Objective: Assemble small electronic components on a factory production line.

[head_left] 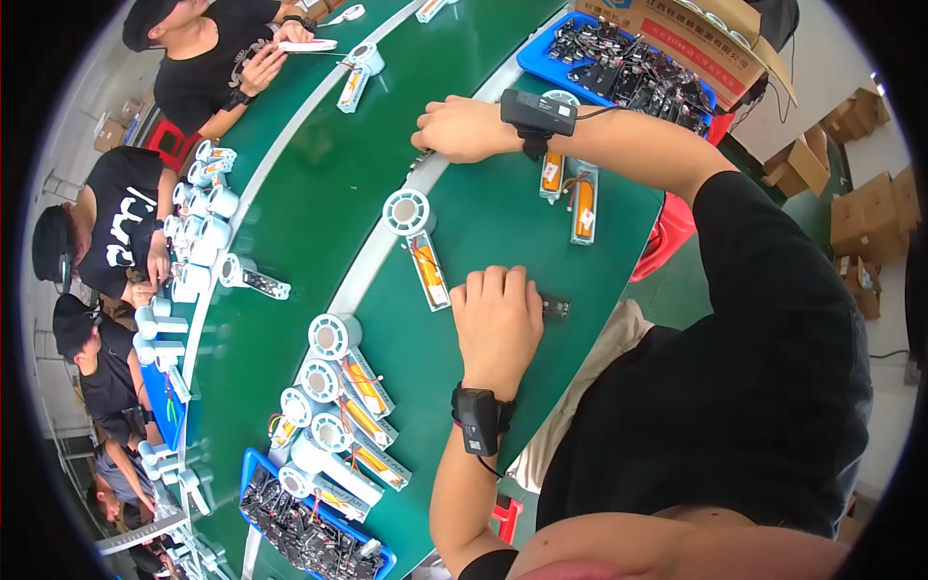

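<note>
My left hand (pixel 498 329) is low over the green table, fingers bent and pressed together. A small dark circuit board (pixel 556 306) sticks out from beneath it on the thumb side; the rest is hidden. Farther off, my right hand (pixel 466 130) is curled at the pale rail, with a small metallic piece (pixel 421 159) just under the fingertips, too little of it visible to name. Between my hands lies a pale blue handheld fan (pixel 406 211), its handle open over an orange battery and wires. Two more opened fan handles (pixel 584 208) lie below my right forearm.
Several opened fans (pixel 333 335) cluster at the near left beside a blue tray (pixel 387 561) of dark boards. Another blue tray (pixel 530 60) of boards and a cardboard box (pixel 677 43) stand far right. Past the rail runs a green belt (pixel 290 222) carrying fans; people work opposite.
</note>
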`<state>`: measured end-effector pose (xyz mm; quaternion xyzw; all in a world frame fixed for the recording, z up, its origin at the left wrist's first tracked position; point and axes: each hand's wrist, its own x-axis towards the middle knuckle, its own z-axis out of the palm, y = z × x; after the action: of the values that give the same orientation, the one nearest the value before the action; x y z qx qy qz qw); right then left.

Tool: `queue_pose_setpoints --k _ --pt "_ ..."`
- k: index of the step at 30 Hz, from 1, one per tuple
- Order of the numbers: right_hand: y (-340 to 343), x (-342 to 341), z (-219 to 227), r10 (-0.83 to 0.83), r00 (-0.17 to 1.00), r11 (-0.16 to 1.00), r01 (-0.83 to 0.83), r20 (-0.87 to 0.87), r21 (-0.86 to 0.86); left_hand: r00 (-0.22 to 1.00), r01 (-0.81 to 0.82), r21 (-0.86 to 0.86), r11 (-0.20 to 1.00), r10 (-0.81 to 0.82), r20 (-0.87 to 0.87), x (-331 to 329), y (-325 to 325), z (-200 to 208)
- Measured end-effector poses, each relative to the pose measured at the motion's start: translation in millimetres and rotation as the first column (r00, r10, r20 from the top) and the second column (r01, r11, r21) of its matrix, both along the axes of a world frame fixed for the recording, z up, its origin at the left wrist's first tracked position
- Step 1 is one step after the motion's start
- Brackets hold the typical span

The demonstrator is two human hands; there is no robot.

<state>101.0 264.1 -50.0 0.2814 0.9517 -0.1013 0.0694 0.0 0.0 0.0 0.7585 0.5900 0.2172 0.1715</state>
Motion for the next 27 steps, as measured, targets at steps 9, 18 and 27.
queue_pose_setpoints --k 9,18,27 --pt "78 37 109 -0.079 0.992 0.981 0.096 -0.103 0.170 0.985 0.173 0.122 0.977 -0.175 0.003 -9 51 34" --pt "10 9 110 -0.066 0.761 0.981 -0.068 -0.646 -0.180 0.973 0.227 0.148 0.963 -0.217 -0.080 -2 41 18" --pt "-47 -19 102 0.076 0.768 0.948 -0.254 -0.636 -0.193 0.713 -0.314 0.064 0.947 0.190 0.675 -27 40 24"
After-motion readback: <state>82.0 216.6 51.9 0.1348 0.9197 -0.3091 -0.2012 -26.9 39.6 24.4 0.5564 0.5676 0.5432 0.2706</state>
